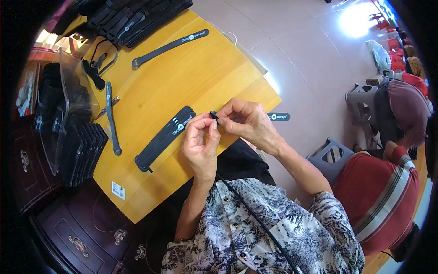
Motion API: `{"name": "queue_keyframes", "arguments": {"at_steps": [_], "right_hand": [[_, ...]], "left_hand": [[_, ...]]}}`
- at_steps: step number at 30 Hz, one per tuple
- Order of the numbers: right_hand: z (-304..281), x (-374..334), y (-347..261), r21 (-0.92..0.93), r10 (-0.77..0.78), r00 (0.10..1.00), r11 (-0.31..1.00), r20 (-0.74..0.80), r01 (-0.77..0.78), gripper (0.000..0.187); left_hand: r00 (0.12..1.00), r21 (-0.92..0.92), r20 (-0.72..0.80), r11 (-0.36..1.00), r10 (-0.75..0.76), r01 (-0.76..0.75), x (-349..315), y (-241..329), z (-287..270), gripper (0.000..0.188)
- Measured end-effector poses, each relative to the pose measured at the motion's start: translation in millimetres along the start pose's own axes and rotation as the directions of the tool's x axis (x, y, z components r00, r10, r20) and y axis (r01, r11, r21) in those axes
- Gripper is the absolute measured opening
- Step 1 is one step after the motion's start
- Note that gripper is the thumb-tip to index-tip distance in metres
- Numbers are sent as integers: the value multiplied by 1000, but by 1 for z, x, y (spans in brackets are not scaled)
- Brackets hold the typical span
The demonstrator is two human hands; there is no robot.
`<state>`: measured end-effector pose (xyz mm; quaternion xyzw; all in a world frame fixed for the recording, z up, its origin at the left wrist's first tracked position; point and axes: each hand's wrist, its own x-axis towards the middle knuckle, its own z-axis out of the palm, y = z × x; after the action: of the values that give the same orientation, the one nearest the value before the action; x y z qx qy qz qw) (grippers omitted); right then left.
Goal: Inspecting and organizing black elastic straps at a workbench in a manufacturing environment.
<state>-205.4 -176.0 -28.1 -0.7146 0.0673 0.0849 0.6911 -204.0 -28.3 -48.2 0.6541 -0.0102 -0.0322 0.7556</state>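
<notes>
Above the near edge of the yellow wooden table, my left hand (pixel 200 144) and my right hand (pixel 248 123) come together, both closed in a pinch. Between their fingertips is one end of a black storage strap (pixel 214 116). Its other, printed end sticks out to the right behind my right hand. Just left of my left hand lies a neat stack of black straps (pixel 159 144) with white print. A single strap (pixel 171 48) lies farther back, with a ring at one end. Another single strap (pixel 111 121) rests toward the left side.
A big pile of black straps (pixel 132 23) covers the table's far left. A clear plastic bin (pixel 68 86) with bundled straps stands left; a slim metal tool (pixel 107 108) lies nearby. A white label (pixel 118 190) marks the near corner. Two people sit at right by grey stools (pixel 335 157).
</notes>
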Motion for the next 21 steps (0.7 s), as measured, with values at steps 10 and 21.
{"name": "queue_keyframes", "arguments": {"at_steps": [10, 21], "right_hand": [[8, 0, -3, -140, -117, 990, 985, -83, 105, 12], [8, 1, -4, -303, -311, 947, 913, -81, 274, 13]], "left_hand": [[998, -114, -10, 991, -65, 63, 1, -1, 2, 9], [970, 532, 231, 826, 70, -186, 10, 13, 0, 19]]}}
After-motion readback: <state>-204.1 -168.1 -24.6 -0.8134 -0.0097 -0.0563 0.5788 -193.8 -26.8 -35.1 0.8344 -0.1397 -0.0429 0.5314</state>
